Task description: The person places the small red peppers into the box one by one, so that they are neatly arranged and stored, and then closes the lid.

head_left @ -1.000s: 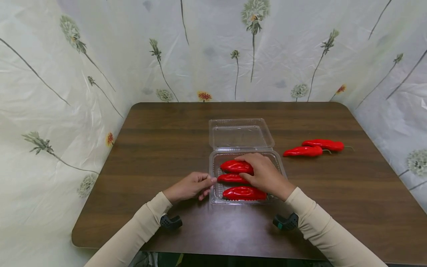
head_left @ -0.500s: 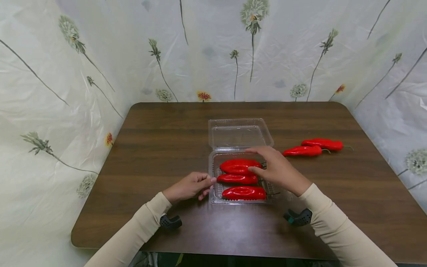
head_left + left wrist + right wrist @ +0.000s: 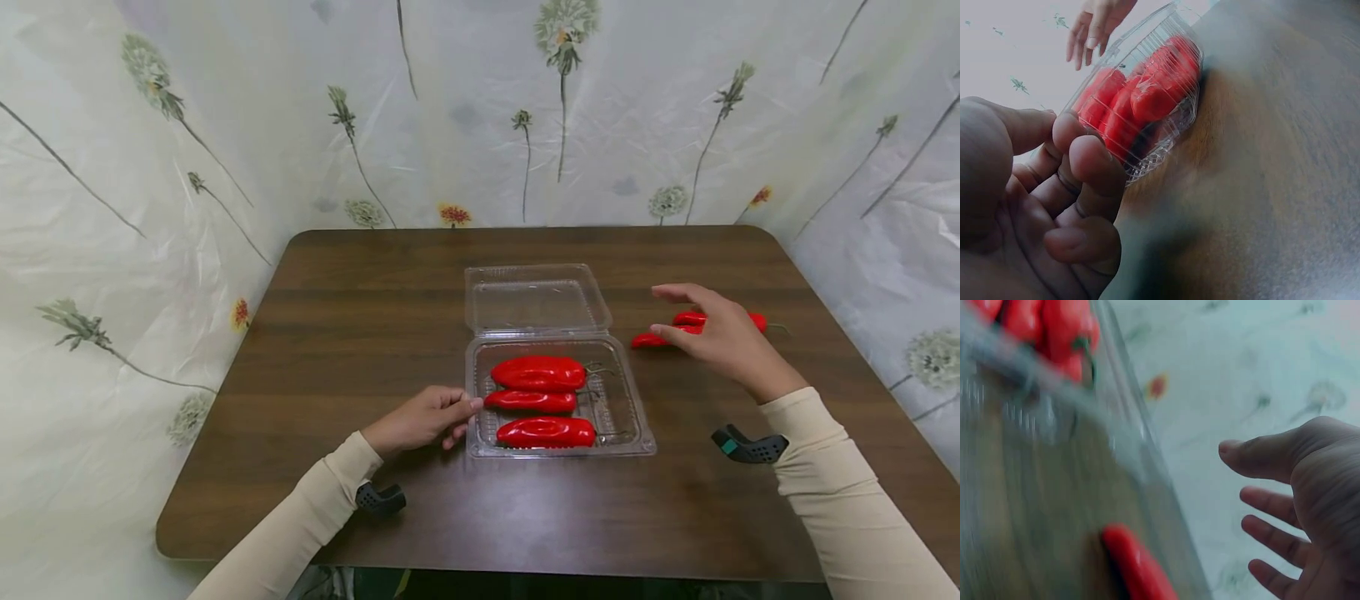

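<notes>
A clear plastic clamshell box (image 3: 636,421) lies with its lid (image 3: 536,302) folded back. Three red chili peppers (image 3: 538,372) lie side by side in its base, stems to the right. My left hand (image 3: 423,418) pinches the box's left rim between thumb and index finger; the left wrist view shows this grip (image 3: 1063,128) close up. Over two more red chili peppers (image 3: 757,320) on the right of the table hovers my right hand (image 3: 727,342), thumb and fingers spread, holding nothing. It partly hides those peppers in the head view.
The brown wooden table (image 3: 360,317) has rounded far corners. A pale flower-printed sheet (image 3: 465,108) hangs behind it and along both sides. Dark camera mounts (image 3: 750,447) sit on both wrists.
My right hand has let go of a pepper in the box and moved right, over the two loose peppers. My left hand keeps its place on the rim.
</notes>
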{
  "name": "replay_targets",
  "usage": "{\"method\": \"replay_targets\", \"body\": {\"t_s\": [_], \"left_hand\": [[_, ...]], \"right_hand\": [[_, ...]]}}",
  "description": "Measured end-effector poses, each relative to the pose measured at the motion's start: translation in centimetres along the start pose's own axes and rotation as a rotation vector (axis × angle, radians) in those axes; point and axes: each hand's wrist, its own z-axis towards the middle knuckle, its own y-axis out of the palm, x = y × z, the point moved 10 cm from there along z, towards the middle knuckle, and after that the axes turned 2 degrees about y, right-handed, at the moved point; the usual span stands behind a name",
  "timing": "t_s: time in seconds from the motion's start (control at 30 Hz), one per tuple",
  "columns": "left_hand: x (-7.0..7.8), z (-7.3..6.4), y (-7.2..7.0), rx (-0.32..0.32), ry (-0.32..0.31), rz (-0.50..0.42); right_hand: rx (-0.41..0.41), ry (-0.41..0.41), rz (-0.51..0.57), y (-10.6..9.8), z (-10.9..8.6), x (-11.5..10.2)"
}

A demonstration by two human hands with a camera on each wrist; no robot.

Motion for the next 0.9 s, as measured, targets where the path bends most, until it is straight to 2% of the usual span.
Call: {"method": "replay_targets", "body": {"t_s": [0.17,0.37,0.7,0.9], "left_hand": [[-0.1,-0.1,-0.1,0.004,-0.014,0.001],[-0.2,-0.1,-0.1,0.005,-0.02,0.006],[0.0,0.0,0.0,0.0,-0.019,0.006],[0.0,-0.1,0.0,0.002,-0.019,0.008]], "right_hand": [[-0.051,0.062,-0.021,0.1,0.2,3.7],[-0.078,0.101,-0.017,0.8,0.4,6.4],[-0.084,0.124,-0.008,1.7,0.7,8.9],[-0.087,0.122,-0.022,2.2,1.0,9.5]]}}
